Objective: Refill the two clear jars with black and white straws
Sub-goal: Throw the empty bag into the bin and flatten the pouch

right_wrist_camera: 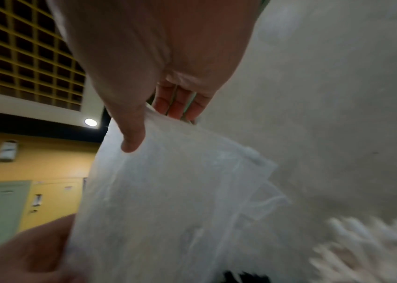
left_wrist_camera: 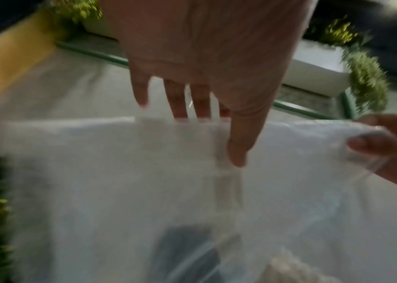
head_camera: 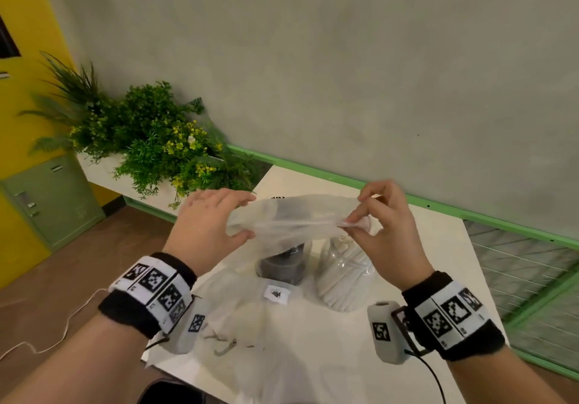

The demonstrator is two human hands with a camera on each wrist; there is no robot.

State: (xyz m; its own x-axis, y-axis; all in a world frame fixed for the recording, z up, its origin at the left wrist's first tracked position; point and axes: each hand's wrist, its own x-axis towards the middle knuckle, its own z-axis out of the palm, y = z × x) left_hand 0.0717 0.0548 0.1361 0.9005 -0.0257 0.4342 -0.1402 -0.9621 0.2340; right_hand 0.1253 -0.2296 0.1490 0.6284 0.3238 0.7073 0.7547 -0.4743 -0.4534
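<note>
Both hands hold a thin clear plastic bag (head_camera: pixel 291 218) stretched above the table. My left hand (head_camera: pixel 216 215) grips its left end between thumb and fingers; my right hand (head_camera: pixel 372 215) pinches its right end. Below the bag stand two clear jars: one with black straws (head_camera: pixel 280 267) on the left, one with white straws (head_camera: pixel 343 273) on the right. In the left wrist view the bag (left_wrist_camera: pixel 168 172) fills the frame, with my left thumb (left_wrist_camera: pixel 238 149) on its front. In the right wrist view my right thumb (right_wrist_camera: pixel 131 134) presses the bag (right_wrist_camera: pixel 168 201) against the fingers.
More clear plastic packaging (head_camera: pixel 250 325) with a small label lies on the white table (head_camera: pixel 438 247) in front of the jars. A planter of green and yellow foliage (head_camera: pixel 156 140) stands at the back left. A grey wall with a green ledge (head_camera: pixel 344 181) runs behind.
</note>
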